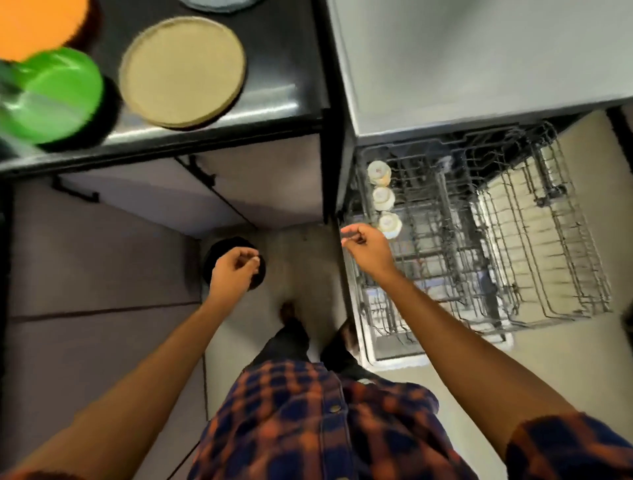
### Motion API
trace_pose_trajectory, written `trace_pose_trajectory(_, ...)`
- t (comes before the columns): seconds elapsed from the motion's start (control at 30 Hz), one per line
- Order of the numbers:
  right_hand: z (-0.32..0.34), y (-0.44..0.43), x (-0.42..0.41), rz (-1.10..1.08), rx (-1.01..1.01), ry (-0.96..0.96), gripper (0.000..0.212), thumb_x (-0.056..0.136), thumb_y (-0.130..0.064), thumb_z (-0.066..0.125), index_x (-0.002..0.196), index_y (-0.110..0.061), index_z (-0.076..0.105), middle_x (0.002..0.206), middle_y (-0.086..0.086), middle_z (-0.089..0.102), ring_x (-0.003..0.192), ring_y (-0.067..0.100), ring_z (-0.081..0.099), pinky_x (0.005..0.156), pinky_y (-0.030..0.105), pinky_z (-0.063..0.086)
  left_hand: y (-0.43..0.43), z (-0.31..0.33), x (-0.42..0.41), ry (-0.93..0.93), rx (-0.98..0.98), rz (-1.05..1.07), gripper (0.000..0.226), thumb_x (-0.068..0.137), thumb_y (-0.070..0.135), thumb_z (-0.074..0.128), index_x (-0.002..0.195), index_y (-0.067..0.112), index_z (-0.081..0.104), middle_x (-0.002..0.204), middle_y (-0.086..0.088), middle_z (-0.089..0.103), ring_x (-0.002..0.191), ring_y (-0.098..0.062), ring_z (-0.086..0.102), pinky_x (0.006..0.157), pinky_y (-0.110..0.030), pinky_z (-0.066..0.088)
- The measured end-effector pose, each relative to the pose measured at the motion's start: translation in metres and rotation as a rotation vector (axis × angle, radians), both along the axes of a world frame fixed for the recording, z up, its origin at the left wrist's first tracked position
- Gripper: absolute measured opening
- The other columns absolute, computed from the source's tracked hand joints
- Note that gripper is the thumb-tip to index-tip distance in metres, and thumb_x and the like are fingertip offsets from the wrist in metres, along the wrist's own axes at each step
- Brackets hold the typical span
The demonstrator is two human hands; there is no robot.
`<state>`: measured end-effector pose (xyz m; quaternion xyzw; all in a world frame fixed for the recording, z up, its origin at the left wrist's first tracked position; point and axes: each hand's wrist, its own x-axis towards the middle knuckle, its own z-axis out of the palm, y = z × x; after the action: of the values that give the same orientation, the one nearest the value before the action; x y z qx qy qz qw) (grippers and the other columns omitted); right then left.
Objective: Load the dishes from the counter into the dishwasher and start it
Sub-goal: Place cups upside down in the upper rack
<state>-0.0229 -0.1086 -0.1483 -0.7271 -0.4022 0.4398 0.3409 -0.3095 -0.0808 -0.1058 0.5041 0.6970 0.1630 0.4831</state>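
The dishwasher [363, 346] stands open at the right with its wire rack [513, 240] pulled out. Three white cups [383, 198] sit in a row along the rack's left side. My right hand [366, 246] hovers just left of the nearest cup with loosely curled fingers that hold nothing. My left hand [233, 270] hangs lower left, fingers also loosely curled, in front of a black round object [214, 255]; I cannot tell whether it touches it. On the dark counter [274, 68] lie a tan plate [183, 72], a green plate [51, 92], an orange plate [34, 20] and part of a grey dish [219, 4].
Grey cabinet doors [137, 195] with black handles sit under the counter. A grey worktop [479, 61] covers the dishwasher. My legs and shoes [289, 313] stand on the tiled floor between cabinet and dishwasher door.
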Motion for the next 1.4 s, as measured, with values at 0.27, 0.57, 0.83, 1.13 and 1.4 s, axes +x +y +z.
trace_pose_trajectory(0.27, 0.040, 0.047, -0.150, 0.396, 0.072, -0.023, 0.023, 0.081, -0.022, 0.073, 0.084, -0.044, 0.067, 0.062, -0.017, 0.056, 0.063, 0.003, 0.054, 0.074, 0.035, 0.051, -0.050, 0.058, -0.162, 0.189, 0.293, 0.241, 0.010, 0.093, 0.011, 0.066, 0.100, 0.017, 0.071, 0.088, -0.003, 0.070, 0.080, -0.014, 0.065, 0.077, -0.035, 0.054)
trace_pose_trajectory(0.57, 0.115, 0.072, -0.385, 0.747, 0.246, 0.001, 0.016, 0.087, -0.014, 0.071, 0.094, -0.029, 0.072, 0.071, -0.013, 0.064, 0.066, 0.001, 0.059, 0.069, 0.019, 0.049, -0.100, 0.101, -0.344, 0.307, 0.571, 0.535, 0.012, 0.089, 0.012, 0.069, 0.098, 0.020, 0.070, 0.095, 0.002, 0.069, 0.081, -0.009, 0.063, 0.075, -0.027, 0.051)
trace_pose_trajectory(0.83, 0.152, 0.066, -0.580, 1.060, 0.447, 0.005, 0.034, 0.085, -0.019, 0.076, 0.118, -0.024, 0.068, 0.098, -0.007, 0.065, 0.086, 0.010, 0.063, 0.072, 0.024, 0.052, -0.139, 0.096, -0.455, 0.570, 0.590, 0.689, 0.029, 0.081, 0.046, 0.063, 0.095, 0.021, 0.069, 0.095, 0.004, 0.067, 0.092, -0.020, 0.059, 0.084, -0.033, 0.043)
trace_pose_trajectory(1.13, 0.143, 0.052, -0.681, 1.240, 0.556, -0.093, 0.092, 0.069, -0.031, 0.089, 0.148, -0.023, 0.043, 0.135, 0.005, 0.050, 0.122, 0.024, 0.050, 0.106, 0.037, 0.041, -0.147, 0.073, -0.486, 0.772, 0.429, 0.598, 0.051, 0.078, 0.053, 0.065, 0.118, 0.022, 0.066, 0.121, -0.002, 0.059, 0.111, -0.025, 0.053, 0.096, -0.046, 0.042)
trace_pose_trajectory(1.4, 0.135, 0.048, -0.697, 1.188, 0.563, -0.191, 0.083, 0.074, -0.041, 0.081, 0.146, -0.039, 0.041, 0.135, -0.008, 0.055, 0.116, 0.020, 0.053, 0.095, 0.042, 0.050, -0.146, 0.075, -0.487, 0.740, 0.410, 0.628, 0.051, 0.079, 0.057, 0.062, 0.120, 0.028, 0.065, 0.123, 0.001, 0.054, 0.117, -0.021, 0.049, 0.104, -0.045, 0.037)
